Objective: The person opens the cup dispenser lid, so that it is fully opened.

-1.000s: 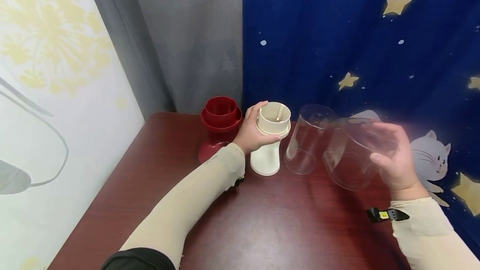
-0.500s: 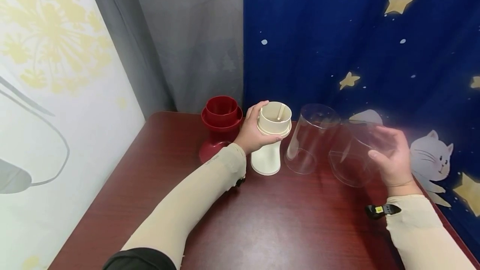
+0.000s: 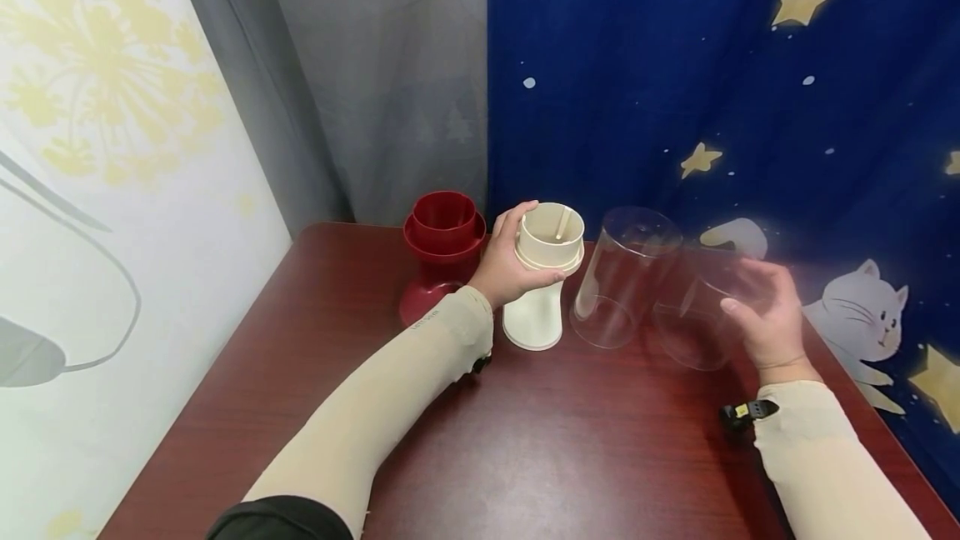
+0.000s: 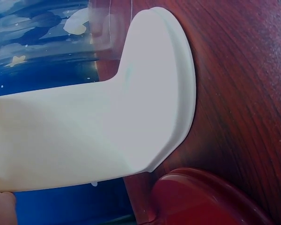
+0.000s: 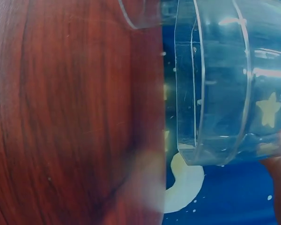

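My left hand (image 3: 504,267) grips the collar of a cream plastic stand (image 3: 534,322) with a flared foot and a hollow round top. In the left wrist view the foot of the cream stand (image 4: 147,93) meets the table. A clear plastic cylinder (image 3: 600,307) stands upright just to its right. Farther right, my right hand (image 3: 772,319) holds a second clear cylinder (image 3: 690,327) by its upper part, thumb in front and fingers behind. The lower end of this held cylinder (image 5: 215,89) hangs above the table in the right wrist view.
A red stand (image 3: 444,232) of similar shape is left of the cream one, partly behind the left hand and sleeve. The dark red wooden table (image 3: 525,440) ends at a blue star-patterned curtain (image 3: 600,65) and a grey curtain (image 3: 390,65). A patterned white wall (image 3: 135,273) borders the left side.
My right hand has moved left, carrying the clear cylinder closer to the standing one. My left hand has kept its hold on the cream stand, which stays in place.
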`<state>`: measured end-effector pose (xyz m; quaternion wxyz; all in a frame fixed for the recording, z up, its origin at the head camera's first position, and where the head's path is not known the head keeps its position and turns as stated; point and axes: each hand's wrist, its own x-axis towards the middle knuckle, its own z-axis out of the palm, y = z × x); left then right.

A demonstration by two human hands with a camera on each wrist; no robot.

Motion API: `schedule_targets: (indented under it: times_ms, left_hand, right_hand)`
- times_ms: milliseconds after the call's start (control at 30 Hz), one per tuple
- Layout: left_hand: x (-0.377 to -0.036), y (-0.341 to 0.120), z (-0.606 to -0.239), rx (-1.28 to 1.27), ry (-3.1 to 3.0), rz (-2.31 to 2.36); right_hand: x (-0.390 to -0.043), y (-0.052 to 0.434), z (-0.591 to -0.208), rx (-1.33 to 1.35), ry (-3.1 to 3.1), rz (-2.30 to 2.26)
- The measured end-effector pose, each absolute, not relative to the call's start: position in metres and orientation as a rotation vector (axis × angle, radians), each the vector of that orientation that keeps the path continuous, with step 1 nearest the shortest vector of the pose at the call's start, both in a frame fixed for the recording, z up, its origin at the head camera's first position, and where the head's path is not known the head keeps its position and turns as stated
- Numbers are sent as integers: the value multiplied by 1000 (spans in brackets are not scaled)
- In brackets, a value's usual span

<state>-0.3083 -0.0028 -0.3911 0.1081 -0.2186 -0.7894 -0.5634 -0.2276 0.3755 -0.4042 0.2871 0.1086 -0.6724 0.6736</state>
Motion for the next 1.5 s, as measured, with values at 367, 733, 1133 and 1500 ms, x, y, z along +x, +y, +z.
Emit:
schedule_targets:
  times_ms: [367, 733, 1133, 1500]
  left_hand:
    - [-308, -1, -392, -647, -2319, -1651]
    - [-307, -2, -391, -643, -2321, -1652]
    - [-307, -3, -390, -640, -2327, -1668]
    - [-306, -4, -389, -643, -2333, -1669]
  right_hand:
    - [-240, 376, -420, 86, -1930, 1708]
    - [-241, 382, -430, 118, -1987, 1749]
    - [-241, 394, -432, 353, -2083, 1681]
    - [-242, 400, -433, 382, -2192, 1544]
